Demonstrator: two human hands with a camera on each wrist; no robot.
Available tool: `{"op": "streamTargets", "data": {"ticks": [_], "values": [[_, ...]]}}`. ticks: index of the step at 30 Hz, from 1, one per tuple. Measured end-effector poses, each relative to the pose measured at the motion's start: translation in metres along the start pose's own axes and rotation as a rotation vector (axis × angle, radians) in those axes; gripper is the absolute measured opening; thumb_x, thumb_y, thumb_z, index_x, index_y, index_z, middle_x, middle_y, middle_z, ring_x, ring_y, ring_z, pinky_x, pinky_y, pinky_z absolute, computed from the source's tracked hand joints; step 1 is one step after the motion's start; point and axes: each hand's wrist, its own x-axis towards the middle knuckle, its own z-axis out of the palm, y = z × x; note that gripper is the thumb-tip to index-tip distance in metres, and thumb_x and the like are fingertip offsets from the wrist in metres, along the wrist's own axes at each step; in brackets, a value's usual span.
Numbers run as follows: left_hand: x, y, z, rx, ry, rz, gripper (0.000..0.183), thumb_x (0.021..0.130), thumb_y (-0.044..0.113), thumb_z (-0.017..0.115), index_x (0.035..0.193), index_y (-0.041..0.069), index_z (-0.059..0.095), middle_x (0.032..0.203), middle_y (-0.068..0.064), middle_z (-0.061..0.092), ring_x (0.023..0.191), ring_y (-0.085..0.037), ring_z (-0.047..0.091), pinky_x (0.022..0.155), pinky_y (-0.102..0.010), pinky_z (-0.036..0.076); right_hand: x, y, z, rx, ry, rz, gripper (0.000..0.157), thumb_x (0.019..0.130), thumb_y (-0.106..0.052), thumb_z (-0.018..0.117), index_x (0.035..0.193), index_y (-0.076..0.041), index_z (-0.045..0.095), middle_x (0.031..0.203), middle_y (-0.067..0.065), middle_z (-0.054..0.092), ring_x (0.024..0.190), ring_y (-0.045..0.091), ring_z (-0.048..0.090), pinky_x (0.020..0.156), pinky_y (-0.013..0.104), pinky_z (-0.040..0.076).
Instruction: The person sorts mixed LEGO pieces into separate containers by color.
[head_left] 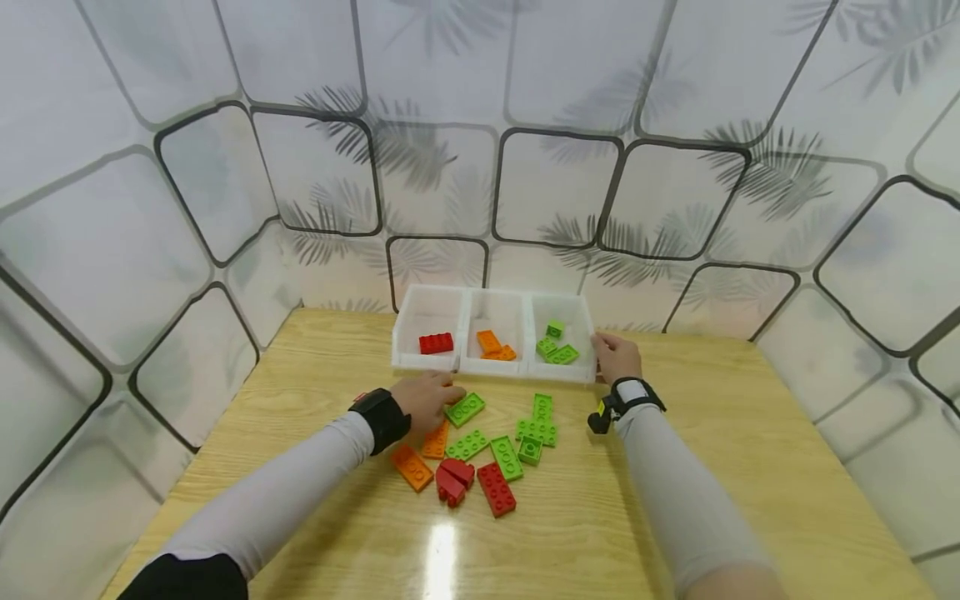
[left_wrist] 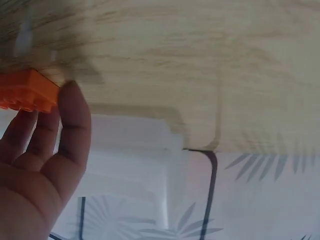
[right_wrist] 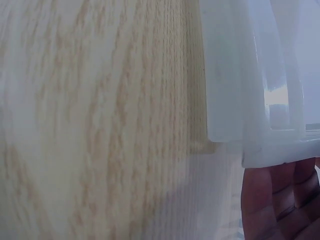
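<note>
Palm down, my left hand (head_left: 426,400) is low over the table just in front of the white three-compartment tray (head_left: 495,367). In the left wrist view its curled fingers grip an orange toy brick (left_wrist: 35,90) by the studded side; the thumb is out of frame. A green brick (head_left: 465,409) lies right by these fingertips in the head view. My right hand (head_left: 619,358) holds the tray's right end, fingers curled under the rim (right_wrist: 280,157). A red brick (head_left: 436,343) sits in the left compartment, orange bricks (head_left: 489,342) in the middle, several green ones (head_left: 562,355) on the right.
Several loose bricks lie in front of the tray: green bricks (head_left: 507,457), orange bricks (head_left: 412,467), a long red brick (head_left: 497,489) and a rounded red piece (head_left: 454,481). Behind the wooden table (head_left: 360,533) hangs a patterned curtain (head_left: 435,183).
</note>
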Motion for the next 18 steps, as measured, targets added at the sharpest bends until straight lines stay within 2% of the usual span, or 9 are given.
{"op": "streamTargets", "data": {"ticks": [2, 7, 11, 15, 18], "values": [[-0.001, -0.004, -0.001, -0.018, -0.003, 0.002, 0.033, 0.091, 0.015, 0.064, 0.123, 0.023, 0.064, 0.108, -0.003, 0.056, 0.093, -0.019, 0.052, 0.079, -0.033, 0.047, 0.0, 0.0, -0.002, -0.002, -0.017, 0.005, 0.045, 0.1, -0.039, 0.051, 0.137, -0.013, 0.058, 0.112, 0.022, 0.065, 0.063, 0.013, 0.065, 0.056, 0.031, 0.056], [-0.014, -0.012, -0.013, -0.122, -0.036, 0.004, 0.022, 0.089, 0.011, 0.07, 0.109, 0.018, 0.066, 0.096, -0.002, 0.051, 0.082, -0.017, 0.048, 0.075, -0.032, 0.044, 0.003, -0.006, -0.007, -0.012, -0.068, 0.036, 0.045, 0.099, -0.036, 0.052, 0.137, -0.013, 0.058, 0.106, 0.023, 0.068, 0.063, 0.013, 0.066, 0.058, 0.033, 0.057], [-0.023, -0.017, -0.01, -0.148, -0.031, -0.06, 0.024, 0.082, 0.007, 0.074, 0.101, 0.015, 0.06, 0.09, -0.003, 0.045, 0.075, -0.019, 0.044, 0.066, -0.031, 0.039, 0.007, -0.01, -0.008, -0.024, -0.084, 0.045, 0.045, 0.1, -0.032, 0.053, 0.14, -0.014, 0.054, 0.112, 0.024, 0.064, 0.062, 0.014, 0.065, 0.058, 0.034, 0.057], [-0.025, -0.016, -0.002, -0.123, -0.02, -0.145, 0.029, 0.078, 0.008, 0.076, 0.096, 0.016, 0.055, 0.082, -0.003, 0.042, 0.07, -0.02, 0.042, 0.06, -0.03, 0.034, 0.003, -0.013, -0.007, -0.023, -0.07, -0.003, 0.045, 0.1, -0.027, 0.051, 0.144, -0.017, 0.05, 0.121, 0.025, 0.057, 0.067, 0.02, 0.066, 0.057, 0.035, 0.057], [-0.025, -0.014, 0.0, -0.108, -0.022, -0.176, 0.026, 0.079, 0.008, 0.074, 0.095, 0.016, 0.054, 0.078, -0.003, 0.043, 0.068, -0.021, 0.043, 0.059, -0.031, 0.033, -0.002, -0.015, -0.004, -0.033, -0.034, -0.046, 0.041, 0.101, -0.026, 0.051, 0.141, -0.018, 0.054, 0.123, 0.024, 0.059, 0.074, 0.027, 0.068, 0.056, 0.033, 0.056]]}}
